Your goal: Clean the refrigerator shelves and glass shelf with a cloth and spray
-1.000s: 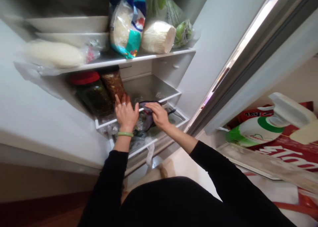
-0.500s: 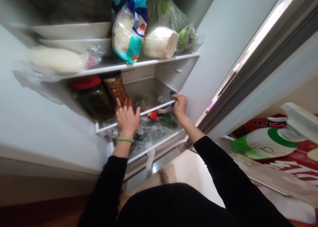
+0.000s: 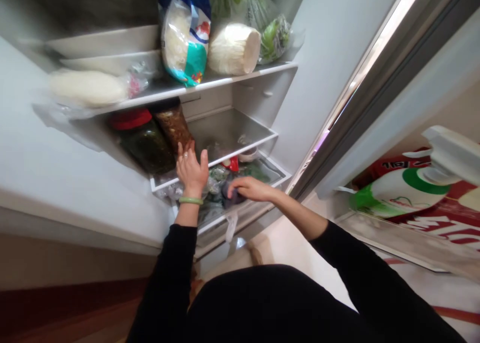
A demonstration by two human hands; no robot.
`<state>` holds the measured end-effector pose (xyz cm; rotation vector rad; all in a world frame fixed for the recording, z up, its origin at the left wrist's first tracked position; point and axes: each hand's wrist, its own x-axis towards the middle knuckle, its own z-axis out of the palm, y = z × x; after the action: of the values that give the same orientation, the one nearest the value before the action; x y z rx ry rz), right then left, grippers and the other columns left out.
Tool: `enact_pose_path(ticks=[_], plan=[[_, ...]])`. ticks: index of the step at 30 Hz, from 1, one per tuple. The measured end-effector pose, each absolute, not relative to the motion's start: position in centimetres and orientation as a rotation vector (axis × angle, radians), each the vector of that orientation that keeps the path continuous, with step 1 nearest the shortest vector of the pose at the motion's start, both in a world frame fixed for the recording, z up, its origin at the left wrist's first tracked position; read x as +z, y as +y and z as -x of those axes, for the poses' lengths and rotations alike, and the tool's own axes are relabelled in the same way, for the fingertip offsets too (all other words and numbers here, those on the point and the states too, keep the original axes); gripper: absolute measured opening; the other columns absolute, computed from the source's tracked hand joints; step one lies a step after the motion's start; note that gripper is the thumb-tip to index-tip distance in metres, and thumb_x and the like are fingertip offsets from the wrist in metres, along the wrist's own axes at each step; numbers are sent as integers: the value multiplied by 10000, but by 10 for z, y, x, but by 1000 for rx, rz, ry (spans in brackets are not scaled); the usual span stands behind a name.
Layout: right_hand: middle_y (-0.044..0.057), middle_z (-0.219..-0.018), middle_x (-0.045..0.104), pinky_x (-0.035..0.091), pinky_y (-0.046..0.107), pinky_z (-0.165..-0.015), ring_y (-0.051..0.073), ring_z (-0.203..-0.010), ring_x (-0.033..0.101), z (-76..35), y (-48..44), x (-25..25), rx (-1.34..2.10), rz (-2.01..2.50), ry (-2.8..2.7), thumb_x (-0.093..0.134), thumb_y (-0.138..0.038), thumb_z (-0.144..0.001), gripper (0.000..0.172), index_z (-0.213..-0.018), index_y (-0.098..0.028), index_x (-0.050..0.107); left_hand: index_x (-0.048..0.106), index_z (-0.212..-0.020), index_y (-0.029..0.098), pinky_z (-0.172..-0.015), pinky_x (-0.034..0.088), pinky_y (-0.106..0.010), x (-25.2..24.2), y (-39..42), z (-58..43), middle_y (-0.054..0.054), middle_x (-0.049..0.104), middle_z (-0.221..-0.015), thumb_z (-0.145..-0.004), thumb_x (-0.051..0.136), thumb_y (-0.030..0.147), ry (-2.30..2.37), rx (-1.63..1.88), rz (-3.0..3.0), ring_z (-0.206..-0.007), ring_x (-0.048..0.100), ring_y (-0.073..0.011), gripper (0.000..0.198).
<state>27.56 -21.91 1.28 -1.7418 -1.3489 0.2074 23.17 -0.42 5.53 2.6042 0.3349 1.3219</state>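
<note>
Fingers spread, my left hand (image 3: 192, 171) rests against the lower end of a jar of brown dried food (image 3: 173, 124) on the middle fridge shelf (image 3: 217, 159). Beside it leans a dark jar with a red lid (image 3: 131, 119). Over the lower compartment, my right hand (image 3: 250, 188) has its fingers closed around a dark purplish thing (image 3: 231, 195), blurred and partly hidden. Bagged greens (image 3: 258, 172) and a small red package (image 3: 230, 163) lie in that compartment, below the shelf glass.
The upper shelf (image 3: 225, 81) holds a blue-and-white bag (image 3: 187, 38), a pale wrapped vegetable (image 3: 234, 49), bagged greens (image 3: 275, 38) and a long white bagged item (image 3: 90, 88). On the open door at right lies a white-and-green bottle (image 3: 397, 193).
My right hand has moved from the right end of the middle shelf down and left, over the lower compartment, with the dark thing. My left hand stays by the jar.
</note>
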Motion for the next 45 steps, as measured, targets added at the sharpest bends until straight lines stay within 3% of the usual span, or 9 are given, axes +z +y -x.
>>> enact_pose_path(ticks=[3, 8, 14, 17, 22, 34, 38, 41, 45], plan=[[36, -1019, 823, 597, 299, -832, 198, -903, 761, -266, -295, -13, 369, 1827, -1112, 463, -87, -845, 416, -1029, -195, 820, 588, -1529, 100, -1285, 380, -493, 56, -3, -234, -172, 602, -1570, -1061, 422, 454, 317, 1309, -2607, -1610, 374, -337, 610], [62, -1107, 833, 601, 416, -954, 299, -1052, 781, -263, -359, -40, 7, 2340, -573, 531, -150, -905, 414, -1178, -262, 822, 629, -1482, 110, -1307, 352, -472, 55, -6, -231, -153, 617, -1560, -1055, 434, 426, 215, 1319, -2528, -1589, 414, -314, 566], [80, -1263, 795, 548, 453, -1064, 319, -1214, 720, -340, -326, -37, -529, 2417, -395, 460, -135, -921, 485, -1246, -232, 805, 703, -1330, 166, -1294, 377, -469, 11, -30, -187, -132, 696, -1457, -1072, 339, 303, -45, 1286, -2443, -1532, 497, -237, 466], [115, -1267, 788, 519, 448, -1102, 315, -1240, 687, -382, -299, -52, -529, 2397, -426, 450, -78, -871, 487, -1179, -173, 815, 747, -1212, 164, -1258, 435, -467, -25, -36, -157, -138, 750, -1359, -1079, 383, 290, -173, 1182, -2430, -1460, 578, -240, 407], [147, -1291, 771, 472, 458, -1151, 301, -1255, 660, -387, -263, -90, -468, 2310, -304, 411, -21, -800, 522, -1127, -118, 807, 748, -1228, 184, -1208, 494, -499, -79, -29, -122, -129, 761, -1340, -1061, 498, 280, -186, 1018, -2426, -1409, 622, -271, 315], [61, -1174, 793, 458, 383, -1133, 229, -1184, 671, -270, -156, -83, 41, 1861, -1269, 445, -25, -768, 457, -989, -200, 804, 685, -1380, 121, -1212, 470, -535, -109, -4, -152, -223, 695, -1427, -1080, 420, 511, 200, 895, -2258, -1356, 651, -324, 559], [55, -928, 772, 521, 321, -944, 203, -929, 685, -252, -198, -66, 497, 1716, -1419, 461, -103, -800, 339, -846, -172, 790, 713, -1347, 128, -1216, 466, -532, -108, 1, -155, -221, 705, -1414, -1069, 426, 575, 221, 868, -2226, -1359, 652, -326, 599], [47, -856, 771, 531, 273, -782, 171, -780, 674, -250, -266, -70, 997, 1714, -1277, 516, -172, -798, 297, -880, -153, 801, 725, -1331, 143, -1204, 484, -509, -107, 3, -152, -204, 715, -1408, -1061, 463, 573, 191, 852, -2180, -1342, 667, -311, 572], [115, -1140, 804, 573, 343, -926, 259, -1055, 742, -239, -357, -109, 1080, 1775, -789, 648, -365, -841, 319, -1036, -177, 816, 754, -1271, 156, -1150, 534, -462, -103, -3, -143, -176, 760, -1331, -1068, 485, 523, 140, 909, -2087, -1270, 710, -276, 499]])
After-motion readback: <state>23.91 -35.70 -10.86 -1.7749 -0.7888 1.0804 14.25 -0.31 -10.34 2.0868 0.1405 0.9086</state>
